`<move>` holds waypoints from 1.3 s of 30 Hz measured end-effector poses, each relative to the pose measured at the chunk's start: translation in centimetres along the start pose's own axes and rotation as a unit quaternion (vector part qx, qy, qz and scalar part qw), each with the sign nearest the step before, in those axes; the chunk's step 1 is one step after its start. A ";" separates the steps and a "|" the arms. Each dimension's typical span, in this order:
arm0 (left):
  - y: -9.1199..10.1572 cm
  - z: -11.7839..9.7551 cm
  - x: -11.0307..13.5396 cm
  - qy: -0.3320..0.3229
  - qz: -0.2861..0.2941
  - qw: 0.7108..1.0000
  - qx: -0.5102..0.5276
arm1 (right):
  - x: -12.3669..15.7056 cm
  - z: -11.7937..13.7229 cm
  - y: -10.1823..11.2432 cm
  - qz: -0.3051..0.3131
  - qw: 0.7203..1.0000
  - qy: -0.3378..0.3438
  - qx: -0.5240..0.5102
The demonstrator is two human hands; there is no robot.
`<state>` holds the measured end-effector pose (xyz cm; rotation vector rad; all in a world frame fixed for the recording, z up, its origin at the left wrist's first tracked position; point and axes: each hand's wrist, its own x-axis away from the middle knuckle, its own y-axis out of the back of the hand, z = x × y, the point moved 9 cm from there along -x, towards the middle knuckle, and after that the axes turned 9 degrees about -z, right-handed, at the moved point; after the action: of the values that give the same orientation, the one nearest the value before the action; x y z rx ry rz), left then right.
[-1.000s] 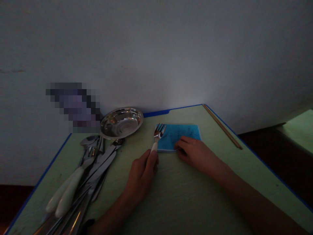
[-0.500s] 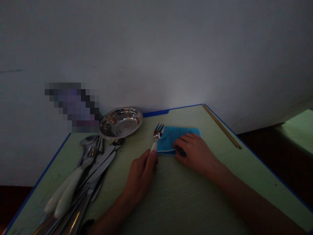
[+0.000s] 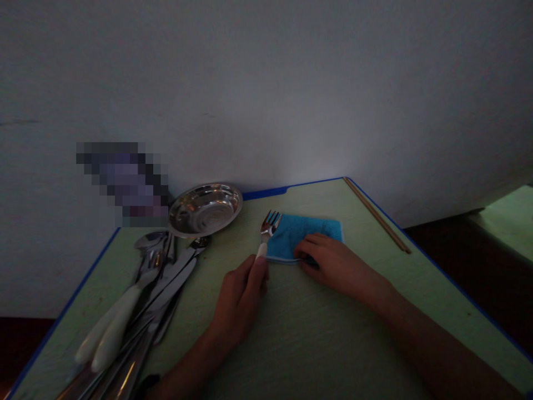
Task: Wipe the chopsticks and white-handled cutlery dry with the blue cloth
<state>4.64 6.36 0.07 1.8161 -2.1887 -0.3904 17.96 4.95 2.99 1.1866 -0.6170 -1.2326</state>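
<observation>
Steel fork (image 3: 267,230) | tines toward wall | left hand (image 3: 240,297) holds handle

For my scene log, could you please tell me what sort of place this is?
Probably a dim dining or kitchen corner: a pale green table against a plain wall bears a heap of cutlery and a steel dish; the left hand holds a fork.
</observation>
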 end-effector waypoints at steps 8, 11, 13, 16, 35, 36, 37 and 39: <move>-0.2 0.0 0.0 -0.012 0.010 0.999 -0.028 | -0.3 -4.3 3.7 -0.197 0.976 -0.089 0.027; -0.5 -0.3 0.1 -0.032 0.025 0.997 -0.061 | -0.1 -7.1 2.8 -0.170 0.969 -0.157 0.090; -0.7 -0.6 0.2 -0.049 0.035 0.994 -0.087 | 0.0 -8.1 2.1 -0.133 0.969 -0.187 0.093; -0.9 -1.1 0.3 -0.081 0.046 0.989 -0.113 | -0.1 -7.4 1.5 -0.089 0.977 -0.195 -0.022; -1.2 -1.5 0.6 -0.098 0.084 0.987 -0.095 | 0.0 -2.7 -4.0 -0.062 0.628 -0.285 -0.722; -1.3 -1.5 0.7 -0.102 0.089 0.986 -0.099 | 0.1 -2.3 -4.3 -0.055 0.626 -0.279 -0.726; -1.4 -1.6 0.7 -0.107 0.093 0.985 -0.104 | 0.1 -2.1 -4.6 -0.053 0.623 -0.275 -0.730; -1.5 -1.8 0.8 -0.118 0.096 0.981 -0.118 | 0.2 -2.0 -5.4 -0.061 0.621 -0.276 -0.731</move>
<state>6.54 5.27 1.15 1.4835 -2.3292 -0.8204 17.75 5.98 -2.66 -0.5925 0.1956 -1.6062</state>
